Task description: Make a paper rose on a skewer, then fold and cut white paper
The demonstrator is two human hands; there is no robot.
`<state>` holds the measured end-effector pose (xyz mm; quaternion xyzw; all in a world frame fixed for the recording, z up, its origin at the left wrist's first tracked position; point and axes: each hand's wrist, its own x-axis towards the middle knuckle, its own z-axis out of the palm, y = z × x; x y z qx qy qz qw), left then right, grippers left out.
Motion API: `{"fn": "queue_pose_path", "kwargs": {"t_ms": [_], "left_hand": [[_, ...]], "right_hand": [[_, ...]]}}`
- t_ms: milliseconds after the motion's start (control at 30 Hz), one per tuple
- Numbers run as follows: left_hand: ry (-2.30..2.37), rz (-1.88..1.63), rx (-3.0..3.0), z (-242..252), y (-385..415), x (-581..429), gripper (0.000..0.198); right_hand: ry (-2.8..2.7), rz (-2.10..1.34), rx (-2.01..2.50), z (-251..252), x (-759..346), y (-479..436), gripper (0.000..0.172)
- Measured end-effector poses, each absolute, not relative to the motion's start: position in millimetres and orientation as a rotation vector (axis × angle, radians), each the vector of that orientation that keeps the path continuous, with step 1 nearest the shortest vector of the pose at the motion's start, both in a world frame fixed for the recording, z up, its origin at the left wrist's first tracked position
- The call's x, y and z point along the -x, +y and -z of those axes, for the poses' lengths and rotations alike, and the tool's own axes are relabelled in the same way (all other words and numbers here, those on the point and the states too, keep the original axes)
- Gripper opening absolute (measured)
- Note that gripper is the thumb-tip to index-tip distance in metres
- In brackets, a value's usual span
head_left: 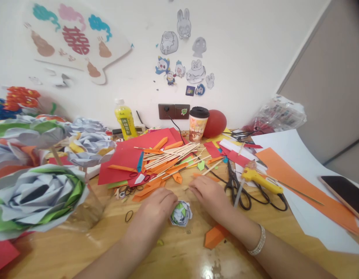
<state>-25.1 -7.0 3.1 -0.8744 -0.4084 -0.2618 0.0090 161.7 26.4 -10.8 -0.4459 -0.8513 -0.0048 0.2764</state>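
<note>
A small white and green paper flower (181, 214) is at the middle of the wooden table, its petals turned toward me. Against its left edge, my left hand (156, 209) is closed with its fingertips on the flower; the thumb side is partly hidden. My right hand (210, 195), with a bracelet on the wrist, is pinched just to the right of and beyond the flower. Something small and pale shows at its fingertips, too little to name. A folded orange paper piece (215, 236) lies under my right forearm. A black hair tie (129, 216) is left of my left hand.
Large paper flowers (42, 193) stand at left. Wooden sticks (167, 157) and orange pieces lie on red paper (118, 159). Right are scissors (233, 182), a yellow glue gun (263, 182), white paper (298, 217) and a phone (343, 193). A cup (197, 126) and a bottle (126, 120) stand behind.
</note>
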Motion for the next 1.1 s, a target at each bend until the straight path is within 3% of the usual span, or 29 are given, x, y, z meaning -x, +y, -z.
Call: {"fn": "queue_pose_path", "kwargs": {"t_ms": [1100], "left_hand": [[-1.236, 0.715, 2.75, -4, -9, 24, 0.017]], "right_hand": [[-2.347, 0.061, 1.203, 16, -165, 29, 0.013]]}}
